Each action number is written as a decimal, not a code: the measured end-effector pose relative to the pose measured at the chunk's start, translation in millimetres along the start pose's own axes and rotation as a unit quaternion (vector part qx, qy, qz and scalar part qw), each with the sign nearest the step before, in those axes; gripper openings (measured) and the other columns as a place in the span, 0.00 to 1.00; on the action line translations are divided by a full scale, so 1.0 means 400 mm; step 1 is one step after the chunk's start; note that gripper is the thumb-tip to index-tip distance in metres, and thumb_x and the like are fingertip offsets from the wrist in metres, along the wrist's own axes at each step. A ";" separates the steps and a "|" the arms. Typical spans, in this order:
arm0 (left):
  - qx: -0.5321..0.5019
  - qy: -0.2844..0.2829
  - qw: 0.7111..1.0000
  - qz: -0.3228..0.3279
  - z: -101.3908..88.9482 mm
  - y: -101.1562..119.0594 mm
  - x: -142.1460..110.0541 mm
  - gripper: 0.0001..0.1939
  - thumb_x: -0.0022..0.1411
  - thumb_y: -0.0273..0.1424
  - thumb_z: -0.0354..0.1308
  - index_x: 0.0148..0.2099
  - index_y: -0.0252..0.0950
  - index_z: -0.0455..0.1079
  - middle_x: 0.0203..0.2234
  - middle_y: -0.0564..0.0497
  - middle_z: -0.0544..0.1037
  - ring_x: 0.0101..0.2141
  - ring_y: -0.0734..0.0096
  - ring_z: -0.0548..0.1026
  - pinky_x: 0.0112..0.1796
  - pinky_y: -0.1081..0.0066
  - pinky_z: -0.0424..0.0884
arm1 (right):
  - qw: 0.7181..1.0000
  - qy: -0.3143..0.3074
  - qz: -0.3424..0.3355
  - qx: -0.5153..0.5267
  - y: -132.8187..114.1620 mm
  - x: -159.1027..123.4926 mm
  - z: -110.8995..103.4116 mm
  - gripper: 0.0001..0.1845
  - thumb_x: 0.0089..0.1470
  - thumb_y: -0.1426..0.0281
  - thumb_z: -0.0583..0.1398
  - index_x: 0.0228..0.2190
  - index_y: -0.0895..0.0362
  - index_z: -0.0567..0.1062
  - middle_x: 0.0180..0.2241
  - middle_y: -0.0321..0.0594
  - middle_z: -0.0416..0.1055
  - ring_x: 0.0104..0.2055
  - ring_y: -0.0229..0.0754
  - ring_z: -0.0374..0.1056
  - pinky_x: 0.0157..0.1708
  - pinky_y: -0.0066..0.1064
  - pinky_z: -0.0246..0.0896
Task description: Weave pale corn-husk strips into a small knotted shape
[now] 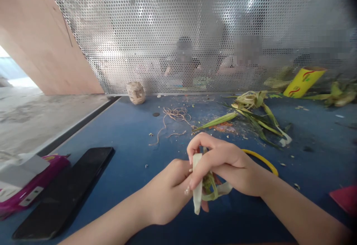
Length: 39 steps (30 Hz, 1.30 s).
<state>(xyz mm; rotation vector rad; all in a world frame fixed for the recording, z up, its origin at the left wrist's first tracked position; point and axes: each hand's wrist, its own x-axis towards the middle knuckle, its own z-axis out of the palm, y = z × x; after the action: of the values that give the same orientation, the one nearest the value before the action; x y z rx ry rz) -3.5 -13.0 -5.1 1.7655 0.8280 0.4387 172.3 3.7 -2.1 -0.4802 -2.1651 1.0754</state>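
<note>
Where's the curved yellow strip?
Head view, right of centre: the curved yellow strip lies on the blue table, just beyond the right hand, nearer than the green husks.

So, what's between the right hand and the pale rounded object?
A tangle of string and a dark disc lie between the right hand and the pale rounded object in the head view.

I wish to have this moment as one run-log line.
right hand: holding pale strip | left hand: close by, fingers partly hidden | blue table: phone, twine, leaves
</note>
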 end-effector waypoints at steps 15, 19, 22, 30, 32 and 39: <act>-0.060 0.026 0.997 -0.029 0.008 0.002 0.008 0.14 0.60 0.28 0.43 0.25 0.34 0.65 0.19 0.52 0.73 0.27 0.72 0.71 0.32 0.75 0.66 | 0.999 -0.002 0.054 -0.010 0.000 0.003 0.012 0.12 0.48 0.78 0.60 0.30 0.54 0.61 0.31 0.33 0.58 0.31 0.34 0.61 0.32 0.27 0.59; -0.059 0.047 0.997 -0.034 0.015 0.001 0.010 0.14 0.61 0.30 0.43 0.25 0.35 0.63 0.17 0.53 0.72 0.26 0.71 0.72 0.34 0.74 0.65 | 0.986 -0.037 0.110 0.120 0.005 -0.005 0.009 0.12 0.52 0.80 0.54 0.34 0.53 0.58 0.32 0.32 0.58 0.25 0.31 0.65 0.26 0.25 0.60; -0.048 0.055 0.996 -0.056 0.014 -0.008 0.012 0.15 0.61 0.34 0.42 0.24 0.35 0.61 0.16 0.55 0.67 0.22 0.74 0.67 0.28 0.74 0.63 | 0.996 -0.015 0.078 0.046 0.010 -0.004 0.003 0.13 0.49 0.83 0.55 0.34 0.54 0.62 0.34 0.34 0.59 0.32 0.33 0.63 0.32 0.26 0.60; -0.032 0.107 0.992 -0.065 0.013 -0.004 0.013 0.16 0.61 0.35 0.39 0.22 0.37 0.54 0.16 0.58 0.58 0.21 0.76 0.57 0.24 0.75 0.56 | 0.999 0.028 0.018 -0.002 0.028 0.001 0.002 0.12 0.53 0.81 0.55 0.37 0.54 0.64 0.34 0.34 0.59 0.37 0.33 0.58 0.39 0.25 0.56; -0.027 0.108 0.991 -0.071 0.015 -0.004 0.013 0.16 0.61 0.34 0.40 0.22 0.37 0.54 0.16 0.58 0.60 0.22 0.76 0.59 0.26 0.74 0.58 | 0.999 0.032 0.025 -0.001 0.030 0.001 0.003 0.10 0.55 0.79 0.55 0.38 0.54 0.65 0.34 0.33 0.59 0.37 0.33 0.59 0.40 0.25 0.56; -0.011 0.115 0.990 -0.082 0.009 -0.014 0.013 0.18 0.61 0.34 0.39 0.20 0.37 0.56 0.15 0.55 0.62 0.22 0.74 0.62 0.28 0.72 0.60 | 0.999 0.014 0.006 -0.038 0.029 0.002 0.001 0.12 0.54 0.81 0.54 0.39 0.55 0.65 0.40 0.37 0.63 0.43 0.35 0.61 0.46 0.28 0.56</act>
<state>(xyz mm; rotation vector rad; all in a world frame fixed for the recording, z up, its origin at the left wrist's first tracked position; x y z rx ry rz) 0.5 -10.7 -12.2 1.6300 1.1179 0.5453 171.7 10.7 -11.5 -0.5410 -2.1881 0.9901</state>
